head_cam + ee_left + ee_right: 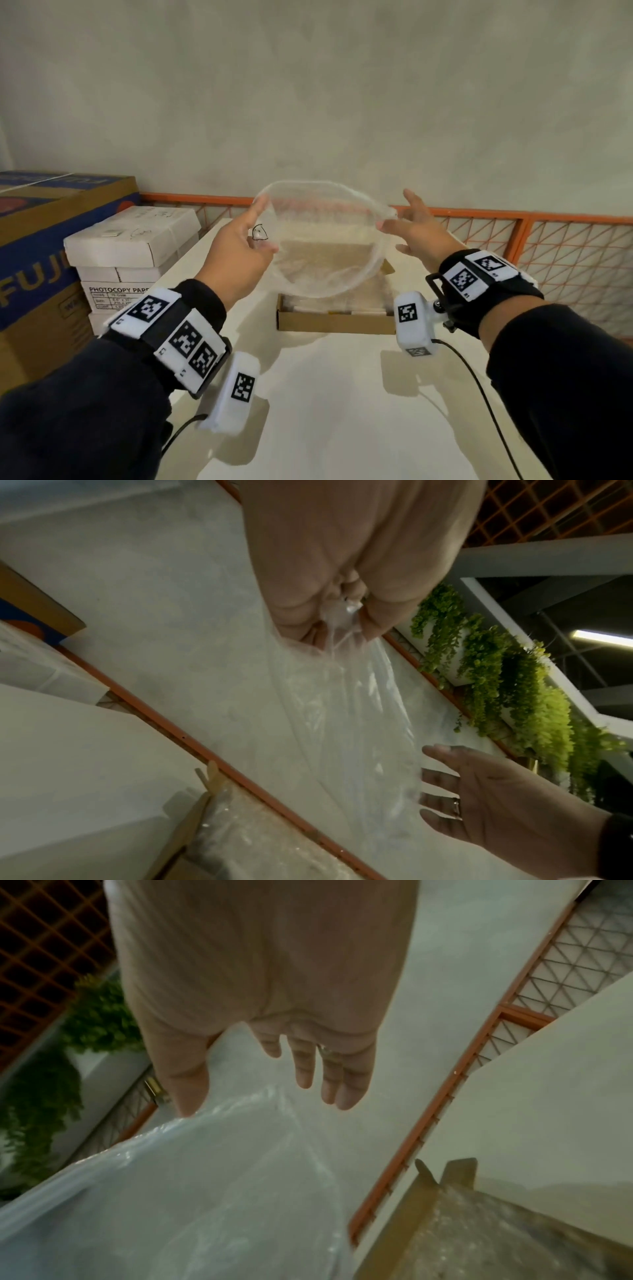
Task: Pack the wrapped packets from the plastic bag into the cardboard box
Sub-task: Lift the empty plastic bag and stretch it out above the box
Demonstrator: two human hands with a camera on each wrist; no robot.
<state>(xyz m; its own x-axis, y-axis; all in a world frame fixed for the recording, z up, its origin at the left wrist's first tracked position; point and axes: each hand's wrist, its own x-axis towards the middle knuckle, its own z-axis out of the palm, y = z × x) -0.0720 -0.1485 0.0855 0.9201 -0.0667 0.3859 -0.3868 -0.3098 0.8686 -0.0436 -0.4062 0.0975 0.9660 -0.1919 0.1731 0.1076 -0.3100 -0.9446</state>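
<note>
Our left hand pinches the rim of the plastic bag, held up in the air over the cardboard box on the table. Our right hand is released, fingers spread, thumb just touching the bag's far rim. The bag looks empty; wrapped packets already lie inside the box. We judge packing nearly done, the bag being checked or shaken out. Next: set the bag aside, clear of the box, maybe close the flaps.
</note>
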